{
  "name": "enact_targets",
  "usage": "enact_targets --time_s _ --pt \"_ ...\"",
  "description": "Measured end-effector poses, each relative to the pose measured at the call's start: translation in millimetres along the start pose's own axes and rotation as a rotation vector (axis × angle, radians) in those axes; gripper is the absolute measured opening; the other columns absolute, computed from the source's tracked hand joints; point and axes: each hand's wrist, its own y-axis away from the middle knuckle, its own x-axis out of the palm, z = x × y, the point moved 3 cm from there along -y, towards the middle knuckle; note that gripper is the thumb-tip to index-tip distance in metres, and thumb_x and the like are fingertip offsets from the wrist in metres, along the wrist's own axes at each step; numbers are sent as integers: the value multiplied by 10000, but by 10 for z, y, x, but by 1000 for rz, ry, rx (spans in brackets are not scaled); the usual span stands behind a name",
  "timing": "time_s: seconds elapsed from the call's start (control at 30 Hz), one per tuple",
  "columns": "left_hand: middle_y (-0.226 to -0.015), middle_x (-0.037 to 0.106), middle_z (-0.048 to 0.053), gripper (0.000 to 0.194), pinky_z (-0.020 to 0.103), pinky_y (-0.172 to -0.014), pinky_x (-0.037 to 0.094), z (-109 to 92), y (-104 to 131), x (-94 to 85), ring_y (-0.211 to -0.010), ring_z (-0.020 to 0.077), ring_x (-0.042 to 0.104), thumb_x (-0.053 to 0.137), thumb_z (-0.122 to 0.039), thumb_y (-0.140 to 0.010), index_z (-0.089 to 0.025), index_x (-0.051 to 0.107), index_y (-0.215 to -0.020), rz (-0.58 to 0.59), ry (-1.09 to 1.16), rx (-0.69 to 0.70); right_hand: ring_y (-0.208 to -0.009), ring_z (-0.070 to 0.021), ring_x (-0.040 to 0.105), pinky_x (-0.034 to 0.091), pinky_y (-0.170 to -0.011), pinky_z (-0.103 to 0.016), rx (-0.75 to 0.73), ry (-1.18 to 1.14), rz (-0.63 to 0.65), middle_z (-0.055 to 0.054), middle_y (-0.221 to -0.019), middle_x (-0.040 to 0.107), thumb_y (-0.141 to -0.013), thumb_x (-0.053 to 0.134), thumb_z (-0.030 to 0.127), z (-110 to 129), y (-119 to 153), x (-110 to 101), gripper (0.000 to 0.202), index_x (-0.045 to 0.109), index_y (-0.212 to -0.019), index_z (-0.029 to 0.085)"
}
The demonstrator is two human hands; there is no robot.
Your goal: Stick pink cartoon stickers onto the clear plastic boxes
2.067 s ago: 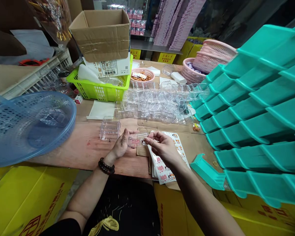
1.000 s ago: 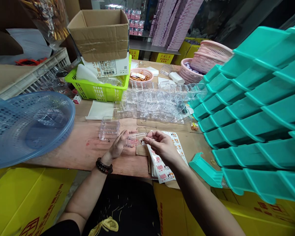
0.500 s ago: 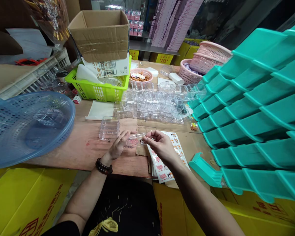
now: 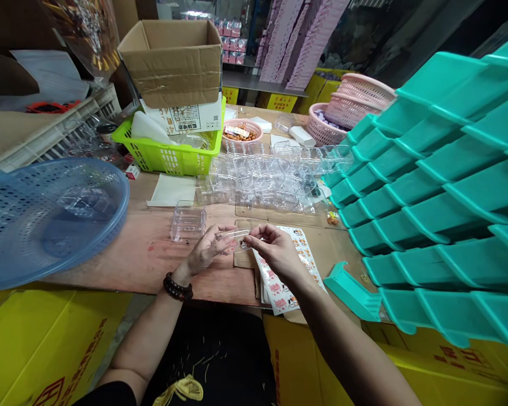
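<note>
My left hand (image 4: 204,250) grips a small clear plastic box (image 4: 236,233) by its left end, above the table's front part. Pink print and a small dark-and-orange figure show on a sticker (image 4: 230,247) against the box. At the box's right end my right hand (image 4: 274,248) is closed in a pinch on the sticker's edge; the fingertips partly hide it. Under my right wrist lie sticker sheets (image 4: 308,255) with pink and orange figures. Another clear plastic box (image 4: 188,221) stands on the table just beyond my left hand.
Many clear boxes (image 4: 262,175) crowd the table's middle. A blue basin (image 4: 105,237) is at left, a green basket (image 4: 169,160) with a carton (image 4: 173,73) behind. Stacked teal bins (image 4: 440,186) rise at right, with one loose teal piece (image 4: 353,293) near the edge.
My left fingers have shifted slightly over the box and cover more of the pink print. My right hand keeps its pinch in nearly the same place.
</note>
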Motion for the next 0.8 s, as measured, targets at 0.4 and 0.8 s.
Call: enact_targets --time_s 0.4,0.8 --pt "-1077 660 71 500 318 -844 513 46 -11 -8 -945 171 630 728 -448 -802 -187 558 -1193 5 -16 -22 -661 -143 548 477 -675 -327 -131 461 -55 -57 -903 645 -747 716 540 46 50 -114 421 664 -972 189" --pt "-1271 611 102 429 307 -866 536 -264 234 -189 -1075 197 624 703 -370 -830 -199 571 -1201 -92 -130 244 -1015 -244 664 488 -900 -422 252 25 213 -126 -1177 690 -811 609 566 -63 -197 -15 515 650 -1170 199"
